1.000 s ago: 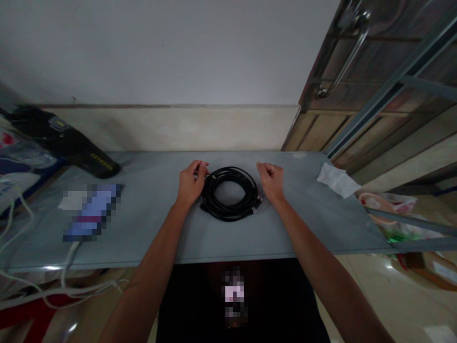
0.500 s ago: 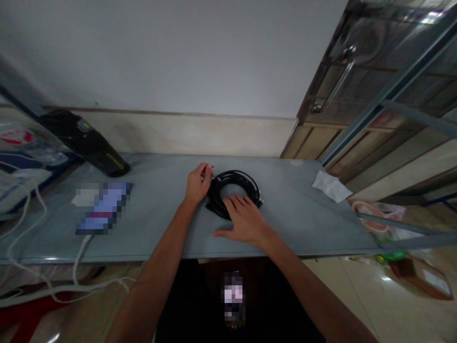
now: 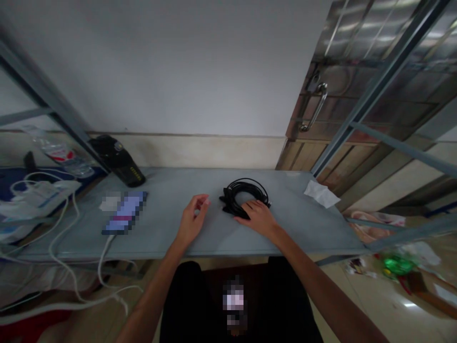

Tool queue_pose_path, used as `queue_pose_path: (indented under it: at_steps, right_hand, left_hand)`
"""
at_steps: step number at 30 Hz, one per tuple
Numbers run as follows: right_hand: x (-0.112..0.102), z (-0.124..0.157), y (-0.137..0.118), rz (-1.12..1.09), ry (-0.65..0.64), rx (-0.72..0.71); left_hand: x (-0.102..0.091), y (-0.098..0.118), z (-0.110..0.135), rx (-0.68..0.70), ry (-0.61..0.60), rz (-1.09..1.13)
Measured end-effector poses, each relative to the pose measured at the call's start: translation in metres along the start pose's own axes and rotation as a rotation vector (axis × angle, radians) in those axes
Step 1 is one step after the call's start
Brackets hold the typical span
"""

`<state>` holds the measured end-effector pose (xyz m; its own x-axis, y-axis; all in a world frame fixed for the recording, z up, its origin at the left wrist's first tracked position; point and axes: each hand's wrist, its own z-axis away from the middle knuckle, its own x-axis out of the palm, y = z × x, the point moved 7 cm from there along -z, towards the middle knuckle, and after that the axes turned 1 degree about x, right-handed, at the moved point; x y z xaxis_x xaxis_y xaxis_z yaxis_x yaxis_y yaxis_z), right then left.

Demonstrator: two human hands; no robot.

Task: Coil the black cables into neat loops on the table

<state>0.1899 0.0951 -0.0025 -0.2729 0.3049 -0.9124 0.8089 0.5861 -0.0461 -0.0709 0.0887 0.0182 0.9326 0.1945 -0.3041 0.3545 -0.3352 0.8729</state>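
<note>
Showing a plain grey-white wall (image 3: 200, 66) across the back, meeting a cream band (image 3: 200, 151) below along a thin brown line. Including, at right, a shiny metal door (image 3: 342, 112) with a bar handle (image 3: 319, 108), next to wooden panels (image 3: 307, 159) lower down. Extending a grey tabletop (image 3: 164, 183) along the band, between slanting metal bars at left (image 3: 64, 107) and right (image 3: 378, 81). Exposing glossy, pale floor tiles (image 3: 360, 297) at lower right, reflecting a white glint (image 3: 410, 304). Dimming toward the upper left corner.

Dim, greyish light with soft blur and bright glare on the metal door (image 3: 362, 45) and floor (image 3: 378, 309)
</note>
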Motion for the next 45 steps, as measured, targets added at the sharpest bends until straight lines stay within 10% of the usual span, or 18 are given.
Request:
queue_pose_path:
  at_steps: [45]
  right_hand:
    - [-0.018,0.006,0.005,-0.057,0.063,0.137]
  left_hand:
    - [-0.016,-0.006,0.018,-0.176,0.108,0.218]
